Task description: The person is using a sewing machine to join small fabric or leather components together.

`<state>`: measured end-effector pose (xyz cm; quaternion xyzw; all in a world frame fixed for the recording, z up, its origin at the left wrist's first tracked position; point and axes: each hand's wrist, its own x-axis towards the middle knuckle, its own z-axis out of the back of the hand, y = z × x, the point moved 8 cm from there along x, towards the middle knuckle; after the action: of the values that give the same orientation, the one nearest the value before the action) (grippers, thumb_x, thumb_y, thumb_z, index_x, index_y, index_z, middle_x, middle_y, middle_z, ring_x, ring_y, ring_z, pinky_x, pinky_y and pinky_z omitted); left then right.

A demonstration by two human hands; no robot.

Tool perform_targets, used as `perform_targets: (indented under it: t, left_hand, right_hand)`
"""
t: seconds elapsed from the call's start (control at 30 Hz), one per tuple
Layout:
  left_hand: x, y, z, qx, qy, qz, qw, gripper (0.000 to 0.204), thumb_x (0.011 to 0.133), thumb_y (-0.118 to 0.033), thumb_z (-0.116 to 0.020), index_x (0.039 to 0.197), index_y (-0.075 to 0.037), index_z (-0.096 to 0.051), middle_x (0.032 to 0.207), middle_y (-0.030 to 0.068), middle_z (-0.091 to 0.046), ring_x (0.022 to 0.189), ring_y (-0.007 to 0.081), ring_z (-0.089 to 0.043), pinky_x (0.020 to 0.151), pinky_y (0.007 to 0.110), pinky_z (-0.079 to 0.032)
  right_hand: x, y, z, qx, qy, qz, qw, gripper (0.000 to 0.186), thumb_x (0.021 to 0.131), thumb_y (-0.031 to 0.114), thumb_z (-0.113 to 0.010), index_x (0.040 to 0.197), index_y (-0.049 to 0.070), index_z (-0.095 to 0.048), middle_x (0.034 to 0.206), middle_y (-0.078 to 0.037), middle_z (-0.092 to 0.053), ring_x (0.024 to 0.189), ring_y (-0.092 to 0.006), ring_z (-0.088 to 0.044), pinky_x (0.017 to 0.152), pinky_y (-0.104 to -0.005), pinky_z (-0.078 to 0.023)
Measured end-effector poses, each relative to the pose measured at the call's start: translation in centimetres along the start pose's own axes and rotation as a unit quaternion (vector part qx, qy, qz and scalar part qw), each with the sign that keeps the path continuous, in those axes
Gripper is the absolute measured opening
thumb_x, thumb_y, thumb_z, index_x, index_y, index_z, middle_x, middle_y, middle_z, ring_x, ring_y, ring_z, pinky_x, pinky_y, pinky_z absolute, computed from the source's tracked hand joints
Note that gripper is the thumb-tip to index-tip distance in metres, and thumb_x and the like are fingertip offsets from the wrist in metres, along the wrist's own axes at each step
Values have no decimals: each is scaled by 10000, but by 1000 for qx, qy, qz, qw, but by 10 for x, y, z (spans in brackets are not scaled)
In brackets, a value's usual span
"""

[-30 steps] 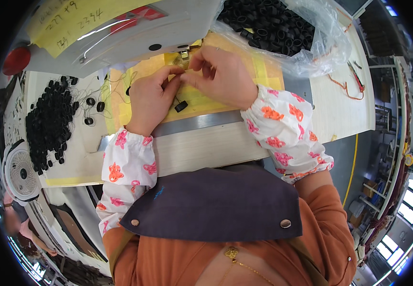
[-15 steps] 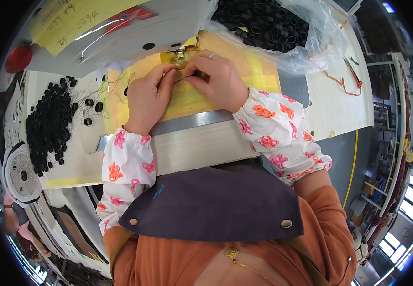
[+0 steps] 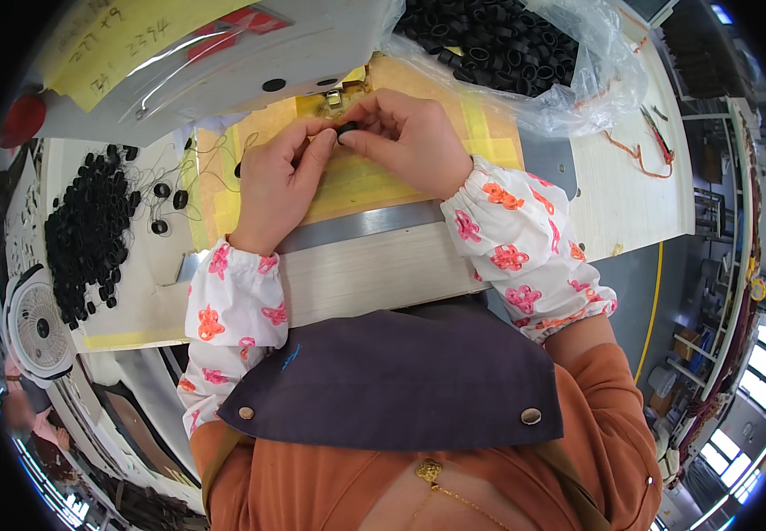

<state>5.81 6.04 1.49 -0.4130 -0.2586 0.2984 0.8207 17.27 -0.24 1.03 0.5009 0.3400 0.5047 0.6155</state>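
A small black fabric loop is between my two hands, in front of the metal presser foot of a sewing machine. My right hand, with a ring on one finger, pinches the loop between thumb and fingers. From the other side, my left hand is closed, thumb against forefinger, with its tips at the loop's left edge. Part of the loop is hidden by the fingertips. Under both hands lies the machine bed, covered with yellow tape.
A heap of black loops lies on the left of the table, with loose threads beside it. At the back right sits a clear plastic bag of black loops. Red-handled snips lie at right. A white fan stands far left.
A dark thread or thin strip showed between my hands; now the black loop shows there, turned open. My right hand has shifted slightly right and up. My left hand has barely moved.
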Motion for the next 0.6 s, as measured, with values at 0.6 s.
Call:
perform_targets:
  t: [0.6]
  left_hand:
    - [-1, -3, 1, -20, 14, 26, 999, 136, 791, -136, -610, 840, -9, -612, 548, 43, -546, 474, 52, -470, 463, 203, -366]
  right_hand:
    - [-2, -1, -4, -1, -7, 15, 1000, 227, 784, 3, -577, 1005, -45, -559, 837, -90, -620, 747, -116, -615, 675, -211, -497]
